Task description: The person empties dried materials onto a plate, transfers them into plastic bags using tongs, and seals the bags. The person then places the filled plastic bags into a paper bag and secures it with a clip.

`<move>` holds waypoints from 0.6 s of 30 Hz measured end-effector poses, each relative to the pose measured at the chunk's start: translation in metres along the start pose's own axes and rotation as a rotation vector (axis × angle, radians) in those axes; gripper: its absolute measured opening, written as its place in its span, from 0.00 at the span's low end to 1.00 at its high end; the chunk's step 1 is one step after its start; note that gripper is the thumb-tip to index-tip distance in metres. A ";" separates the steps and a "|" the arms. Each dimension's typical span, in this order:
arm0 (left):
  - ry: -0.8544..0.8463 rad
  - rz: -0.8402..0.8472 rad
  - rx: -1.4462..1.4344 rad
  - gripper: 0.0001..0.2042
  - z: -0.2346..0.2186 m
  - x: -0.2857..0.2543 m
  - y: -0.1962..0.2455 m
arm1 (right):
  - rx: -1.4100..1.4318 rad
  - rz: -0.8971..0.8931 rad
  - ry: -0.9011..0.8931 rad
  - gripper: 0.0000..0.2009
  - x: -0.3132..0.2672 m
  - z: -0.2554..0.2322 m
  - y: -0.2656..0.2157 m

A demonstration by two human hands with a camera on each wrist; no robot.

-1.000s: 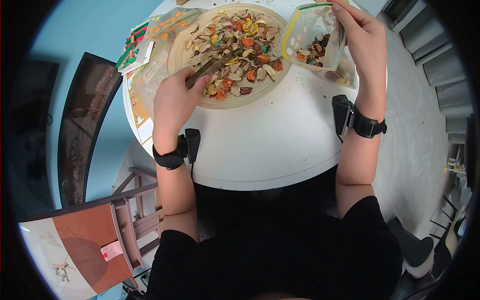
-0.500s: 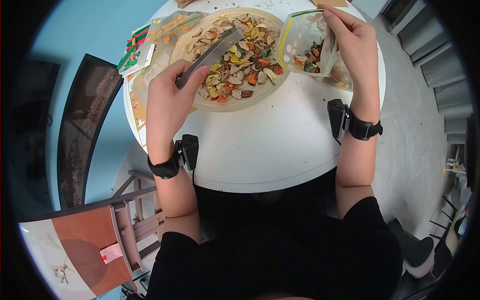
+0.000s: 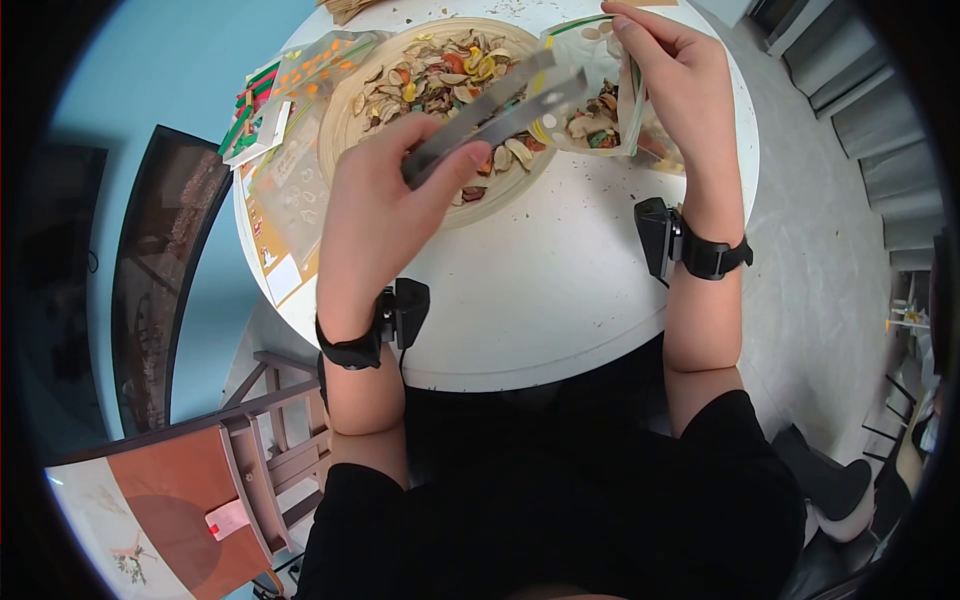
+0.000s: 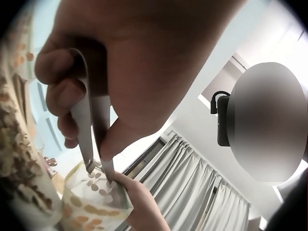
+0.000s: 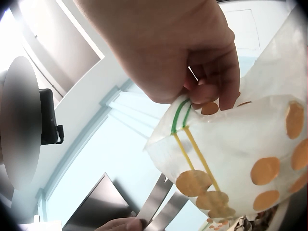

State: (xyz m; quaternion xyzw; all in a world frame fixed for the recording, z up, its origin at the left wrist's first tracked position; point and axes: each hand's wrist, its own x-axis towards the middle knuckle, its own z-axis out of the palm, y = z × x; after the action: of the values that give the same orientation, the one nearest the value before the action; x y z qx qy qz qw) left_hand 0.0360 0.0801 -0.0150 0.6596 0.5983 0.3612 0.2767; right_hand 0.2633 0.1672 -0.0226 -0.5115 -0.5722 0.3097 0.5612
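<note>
My left hand (image 3: 375,205) grips metal tongs (image 3: 480,115), thumb on one arm and fingers round the other. The tongs slant up and right over a round, pale tray (image 3: 335,135) of dried petals and slices (image 3: 430,85). Their tips reach the mouth of a clear zip bag (image 4: 91,209) with orange dots; I cannot tell whether they hold a piece. With thumb and fingers my right hand (image 3: 685,90) pinches the bag's green-edged top corner, and the mouth stands open. Dark and coloured dried pieces (image 3: 600,125) lie in the bag's bottom.
The tray and bags stand on a round white table (image 3: 530,290) with scattered crumbs. Another dotted bag (image 3: 325,65) lies left of the tray, beside a white box (image 3: 255,135) with red and green items. Brown paper (image 3: 345,8) sits at the far edge.
My left hand has lifted the tongs from among the dried pieces and carried them right to the bag. My right hand still pinches the bag, shifted slightly left in view.
</note>
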 end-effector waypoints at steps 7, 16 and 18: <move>0.225 -0.118 0.158 0.19 -0.044 0.021 -0.044 | 0.065 -0.029 0.006 0.14 0.008 -0.008 0.010; 0.033 -0.287 0.319 0.23 -0.023 0.040 -0.071 | 0.073 -0.031 -0.003 0.14 0.008 -0.006 0.011; 0.062 -0.216 0.387 0.23 -0.017 0.038 -0.073 | 0.064 -0.042 -0.017 0.14 0.009 -0.008 0.014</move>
State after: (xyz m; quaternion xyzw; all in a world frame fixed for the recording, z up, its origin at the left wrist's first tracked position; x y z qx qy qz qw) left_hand -0.0196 0.1265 -0.0575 0.6211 0.7318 0.2279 0.1634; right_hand 0.2754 0.1783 -0.0308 -0.4784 -0.5775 0.3203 0.5788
